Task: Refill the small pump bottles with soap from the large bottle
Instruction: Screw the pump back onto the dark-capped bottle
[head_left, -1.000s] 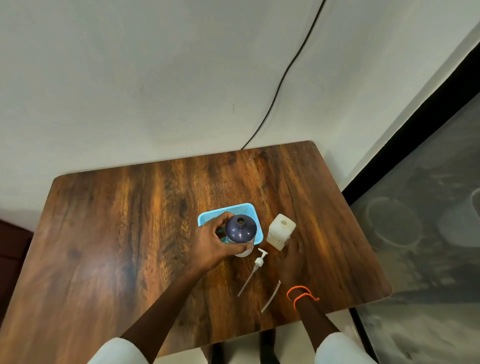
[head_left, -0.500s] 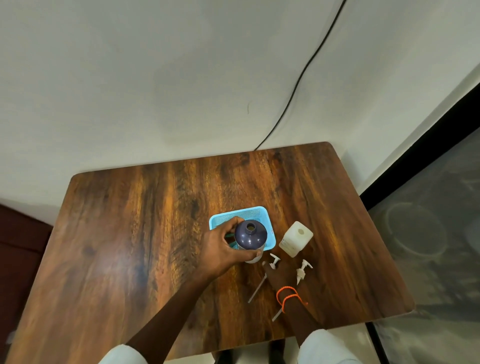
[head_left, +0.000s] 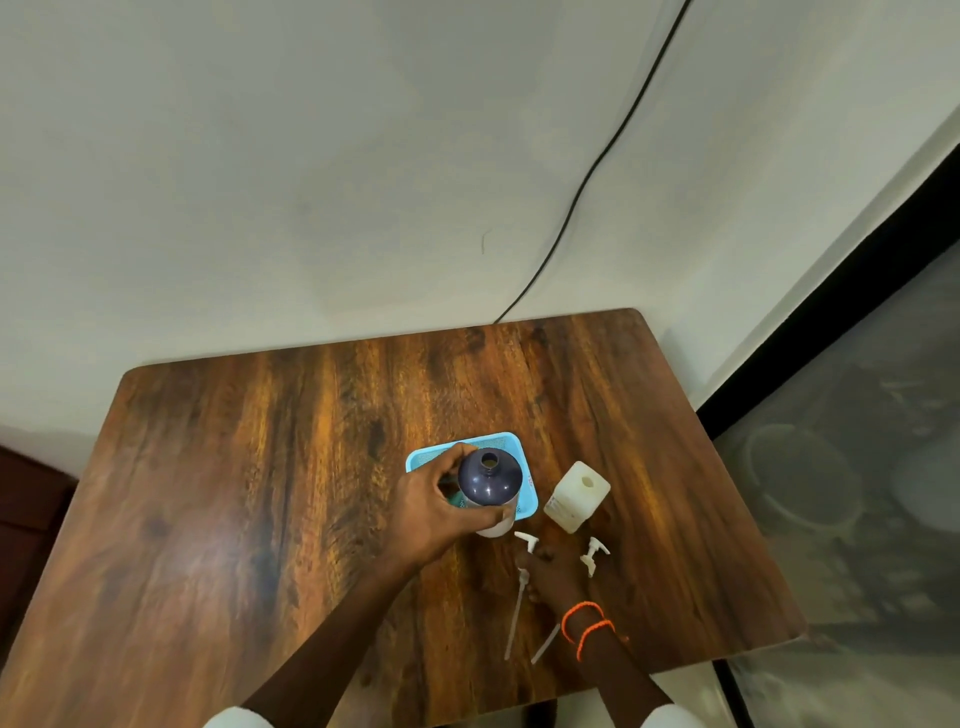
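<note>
Dark uncapped bottle (head_left: 489, 478) gripped by left hand (head_left: 434, 512).

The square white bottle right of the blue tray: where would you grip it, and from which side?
Grip the square white bottle across two opposite flat side walls, below the shoulder, coming from its right or near side. It stands upright with its open neck on top, so a top grasp would block the opening; the blue tray crowds its left.
</note>
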